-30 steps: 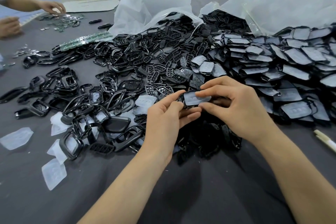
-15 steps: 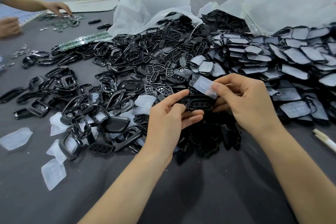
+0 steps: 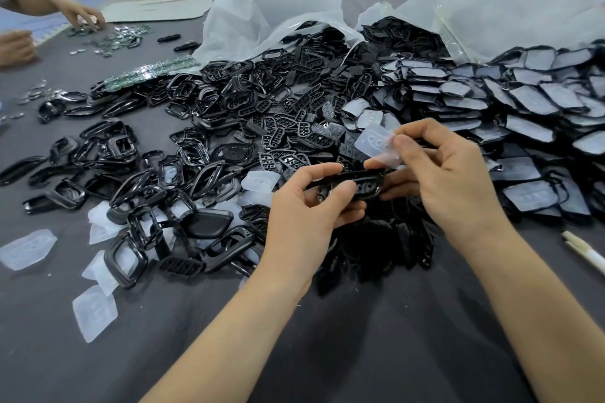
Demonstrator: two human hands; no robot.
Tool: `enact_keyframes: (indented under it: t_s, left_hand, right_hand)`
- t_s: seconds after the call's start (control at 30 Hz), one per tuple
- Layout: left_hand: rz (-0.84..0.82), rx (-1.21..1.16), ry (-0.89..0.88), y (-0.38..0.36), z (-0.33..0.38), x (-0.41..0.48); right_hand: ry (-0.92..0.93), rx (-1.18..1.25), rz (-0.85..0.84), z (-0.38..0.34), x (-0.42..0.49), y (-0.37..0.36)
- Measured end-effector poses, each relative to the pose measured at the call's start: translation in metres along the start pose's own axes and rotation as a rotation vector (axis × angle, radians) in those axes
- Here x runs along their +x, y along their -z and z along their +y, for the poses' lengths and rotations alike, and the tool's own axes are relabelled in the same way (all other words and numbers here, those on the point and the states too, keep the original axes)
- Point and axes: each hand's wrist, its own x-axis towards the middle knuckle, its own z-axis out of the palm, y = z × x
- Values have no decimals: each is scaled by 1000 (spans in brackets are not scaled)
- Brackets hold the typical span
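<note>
My left hand [image 3: 307,206] grips a black plastic key-fob shell [image 3: 363,183] between thumb and fingers, held above the table's middle. My right hand [image 3: 448,173] pinches a clear silicone button pad [image 3: 376,144] just above the shell's right end, its lower fingers touching the shell. Part of the shell is hidden behind my left fingers.
Heaps of black fob frames [image 3: 183,173] and button grids [image 3: 288,127] cover the grey table [image 3: 360,353]. Stacked shells with pads [image 3: 530,108] lie right, white plastic bags [image 3: 275,16] behind. Loose clear pads [image 3: 95,311] lie left. Another person's hands [image 3: 82,15] work far left. A pen [image 3: 586,252] lies right.
My right hand has lifted the clear pad off the black shell and raised it up and to the right. My left hand keeps holding the shell in place.
</note>
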Motion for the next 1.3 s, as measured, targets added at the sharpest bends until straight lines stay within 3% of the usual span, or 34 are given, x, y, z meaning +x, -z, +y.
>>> enact_keyframes:
  t_s: [0.37,0.7,1.13,1.3]
  left_hand:
    - [-32,100,2,0,-1,0]
    - [-43,53,35,2,0,2]
    - [-108,61,46,0,6,-2]
    - [-93,59,27,1,4,-2]
  right_hand:
    - [78,0,9,-2,-3,-4]
    - [54,46,169,-5,-2,0]
    - [-382,460,67,-11,-2,1]
    - [-362,475,-17,-9,-3,2]
